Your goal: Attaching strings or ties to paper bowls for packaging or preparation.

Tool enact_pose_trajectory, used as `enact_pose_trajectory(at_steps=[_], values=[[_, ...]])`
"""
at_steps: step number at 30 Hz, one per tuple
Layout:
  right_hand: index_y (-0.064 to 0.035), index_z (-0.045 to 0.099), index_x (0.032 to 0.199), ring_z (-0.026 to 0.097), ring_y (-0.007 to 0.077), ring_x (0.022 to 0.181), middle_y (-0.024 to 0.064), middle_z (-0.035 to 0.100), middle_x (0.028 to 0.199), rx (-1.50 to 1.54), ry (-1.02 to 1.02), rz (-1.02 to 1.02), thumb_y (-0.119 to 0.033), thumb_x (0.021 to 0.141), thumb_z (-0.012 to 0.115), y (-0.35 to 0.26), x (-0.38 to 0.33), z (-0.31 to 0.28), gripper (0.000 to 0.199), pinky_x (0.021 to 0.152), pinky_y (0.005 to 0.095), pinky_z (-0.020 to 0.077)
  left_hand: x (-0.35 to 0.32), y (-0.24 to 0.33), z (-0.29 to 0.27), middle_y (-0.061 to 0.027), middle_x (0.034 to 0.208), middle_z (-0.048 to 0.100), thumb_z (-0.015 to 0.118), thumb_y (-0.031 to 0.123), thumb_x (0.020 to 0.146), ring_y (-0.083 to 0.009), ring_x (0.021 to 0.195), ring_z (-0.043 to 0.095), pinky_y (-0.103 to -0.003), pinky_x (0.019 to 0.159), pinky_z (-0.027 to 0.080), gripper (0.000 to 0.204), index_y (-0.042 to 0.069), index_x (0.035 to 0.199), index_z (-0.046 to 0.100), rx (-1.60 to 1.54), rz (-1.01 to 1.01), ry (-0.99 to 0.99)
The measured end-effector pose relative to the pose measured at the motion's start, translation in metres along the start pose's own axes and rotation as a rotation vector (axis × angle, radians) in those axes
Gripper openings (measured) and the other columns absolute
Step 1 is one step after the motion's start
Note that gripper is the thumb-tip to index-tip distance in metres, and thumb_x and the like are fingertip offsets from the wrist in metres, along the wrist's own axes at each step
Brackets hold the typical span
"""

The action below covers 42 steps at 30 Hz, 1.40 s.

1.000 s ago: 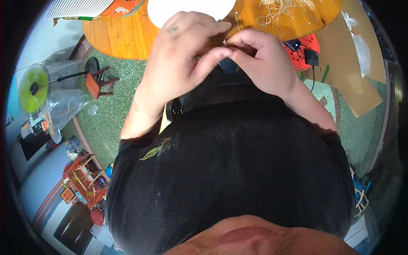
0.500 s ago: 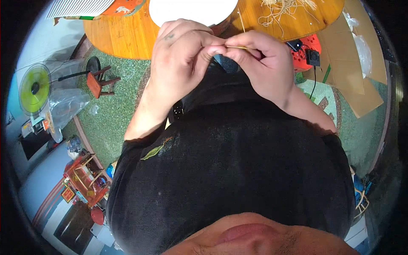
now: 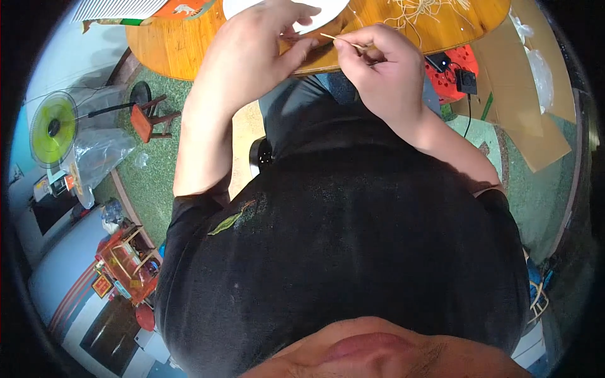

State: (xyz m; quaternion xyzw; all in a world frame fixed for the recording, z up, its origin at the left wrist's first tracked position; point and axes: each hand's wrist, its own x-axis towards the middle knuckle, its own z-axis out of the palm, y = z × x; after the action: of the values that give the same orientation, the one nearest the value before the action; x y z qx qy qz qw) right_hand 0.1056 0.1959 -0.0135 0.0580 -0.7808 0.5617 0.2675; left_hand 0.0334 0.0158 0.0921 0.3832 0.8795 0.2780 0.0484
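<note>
Fingers (image 3: 353,50) of your right hand (image 3: 381,72) now pinch one thin pale straw-coloured sliver (image 3: 343,41) over the round wooden surface (image 3: 183,44), while your left hand (image 3: 252,47), parted from it since earlier, hovers loosely open beside the white round plate (image 3: 328,12).

- The desk (image 3: 176,44) is varnished wood, orange-brown and glossy, with visible grain.
- The thin stick (image 3: 343,42) in the right hand's fingers (image 3: 362,50) looks like pale, dry straw or wood, matt.
- The plate (image 3: 324,12) at the far edge is smooth and white.
- The black shirt (image 3: 340,239) is matt cloth, slightly speckled.
- The floor covering (image 3: 157,176) is rough green carpet.
- The cardboard sheets (image 3: 523,94) on the right are matt brown.
- The bag (image 3: 101,151) on the left is clear, shiny plastic.
</note>
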Motion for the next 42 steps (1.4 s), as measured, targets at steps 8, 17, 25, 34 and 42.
enact_pose_trajectory(at_steps=[8,17,25,34,42], values=[[-0.0052,0.073,0.082,0.067,0.0147,0.058,0.0055,0.070,0.071,-0.010,0.032,0.071,-0.011,0.083,0.080,0.002,-0.002,0.001,0.009,0.057,0.0293,0.0513,-0.003,-0.001,0.014,-0.0147,0.091,0.070,0.075,0.008,0.086,-0.0285,0.081,0.069,-0.037,0.075,0.055,0.027,0.000,0.112,0.071,0.034,-0.038,0.022],[-0.0027,0.073,0.083,0.073,0.0156,0.067,0.0092,0.075,0.075,0.110,0.022,0.178,-0.012,0.085,0.079,0.002,-0.008,0.004,0.011,0.062,0.0292,0.0550,0.003,0.026,0.009,-0.0184,0.091,0.070,0.073,0.002,0.083,-0.0311,0.078,0.069,-0.037,0.070,0.055,0.024,-0.002,0.107,0.071,-0.058,-0.118,0.019],[0.0001,0.072,0.089,0.055,-0.0014,0.064,-0.0036,0.068,0.071,0.110,0.008,0.158,-0.005,0.094,0.074,0.000,-0.008,0.004,0.007,0.056,0.0190,0.0408,0.005,0.031,0.007,-0.0193,0.094,0.071,0.073,0.003,0.084,-0.0299,0.078,0.070,-0.036,0.069,0.055,0.025,-0.003,0.108,0.072,-0.053,-0.159,0.006],[0.0001,0.072,0.090,0.053,-0.0015,0.063,-0.0048,0.065,0.070,0.170,0.021,0.189,-0.007,0.095,0.073,-0.005,-0.008,0.006,0.009,0.055,0.0191,0.0395,0.006,0.031,0.007,-0.0192,0.091,0.071,0.074,0.005,0.085,-0.0312,0.077,0.069,-0.037,0.069,0.055,0.023,-0.003,0.107,0.072,-0.061,-0.161,-0.009],[-0.0005,0.072,0.091,0.052,-0.0018,0.066,-0.0056,0.064,0.073,0.255,-0.006,0.230,-0.006,0.096,0.072,0.002,-0.013,0.001,0.007,0.057,0.0184,0.0392,0.000,0.024,0.013,-0.0179,0.115,0.065,0.078,0.005,0.081,-0.0350,0.108,0.063,-0.041,0.086,0.054,0.038,0.002,0.118,0.071,0.182,0.255,0.172]])
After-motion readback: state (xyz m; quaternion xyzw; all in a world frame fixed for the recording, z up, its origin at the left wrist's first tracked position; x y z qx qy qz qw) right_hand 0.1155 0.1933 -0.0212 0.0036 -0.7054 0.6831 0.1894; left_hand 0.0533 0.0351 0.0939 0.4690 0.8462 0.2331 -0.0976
